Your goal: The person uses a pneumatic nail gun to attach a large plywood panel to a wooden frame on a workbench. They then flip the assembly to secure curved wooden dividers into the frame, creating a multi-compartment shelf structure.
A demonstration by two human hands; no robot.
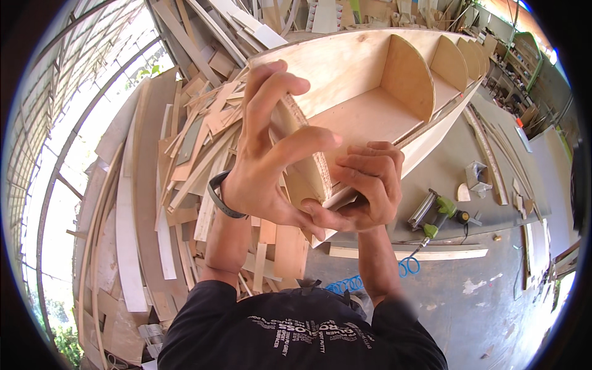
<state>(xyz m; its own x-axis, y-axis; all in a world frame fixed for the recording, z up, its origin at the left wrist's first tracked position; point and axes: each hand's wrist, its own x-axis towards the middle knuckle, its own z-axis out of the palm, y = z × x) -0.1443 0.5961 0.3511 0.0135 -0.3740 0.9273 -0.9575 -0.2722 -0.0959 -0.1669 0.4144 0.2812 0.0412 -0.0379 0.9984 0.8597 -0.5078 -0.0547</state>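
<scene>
I look out through a single fisheye, the left of a pair worn on the person's head, angled steeply down and a little forward. The black shirt (246, 327) fills my lower edge; the left fingers (302, 143) and right fingers (370, 165) loom close, near the centre. The long wooden unit (364, 117) recedes toward the top, and my wide lens bows the window grating (68, 80) at the left rim.

Offcuts (213, 114) left of partitioned frame (357, 117), nail gun (444, 208) right, seemingly on a table (445, 155)
</scene>
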